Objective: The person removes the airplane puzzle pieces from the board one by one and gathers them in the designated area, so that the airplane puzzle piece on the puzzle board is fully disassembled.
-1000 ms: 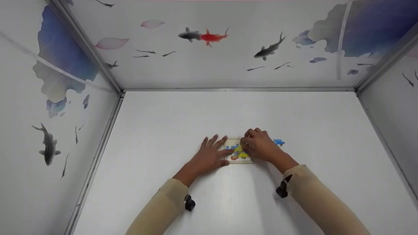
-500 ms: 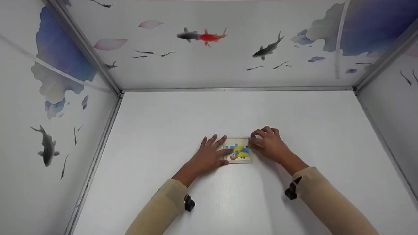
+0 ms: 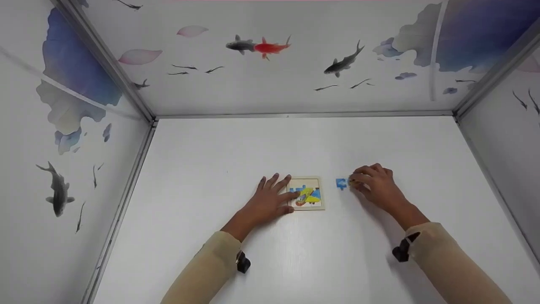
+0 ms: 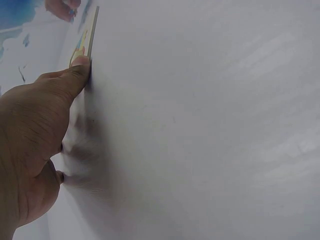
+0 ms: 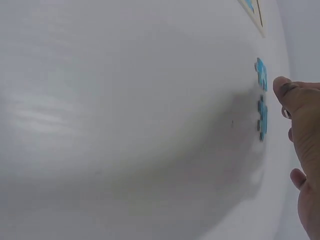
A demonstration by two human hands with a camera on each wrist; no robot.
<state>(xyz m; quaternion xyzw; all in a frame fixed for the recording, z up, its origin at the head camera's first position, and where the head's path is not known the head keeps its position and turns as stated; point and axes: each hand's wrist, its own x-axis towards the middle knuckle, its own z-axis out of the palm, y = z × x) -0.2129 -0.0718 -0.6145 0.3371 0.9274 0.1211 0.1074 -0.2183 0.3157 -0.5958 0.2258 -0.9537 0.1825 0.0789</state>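
Note:
My left hand [image 3: 269,199] lies with spread fingers on the left side of a small wooden puzzle frame [image 3: 322,196]. In the left wrist view its thumb [image 4: 81,61] presses the frame's edge. Joined puzzle pieces [image 3: 313,195], with a yellow and blue picture, fill the frame's lower part; bare wood shows above them. My right hand [image 3: 375,185] hovers to the frame's right, fingers bent together. Beside its fingertips lies a blue puzzle piece [image 3: 341,183]. The right wrist view shows that piece and another blue puzzle piece [image 5: 262,118] beneath the hand. Whether the fingertips pinch anything is unclear.
Both hands work on a white tabletop [image 3: 287,257]. A metal strip [image 3: 291,115] runs along its back edge, below a white wall [image 3: 291,84] printed with fish and petals. More printed panels rise at left and right.
My right hand has left the puzzle frame's inside and moved right. A blue puzzle piece, at its fingertips half a second ago, now lies on the table. My left hand stays on the frame.

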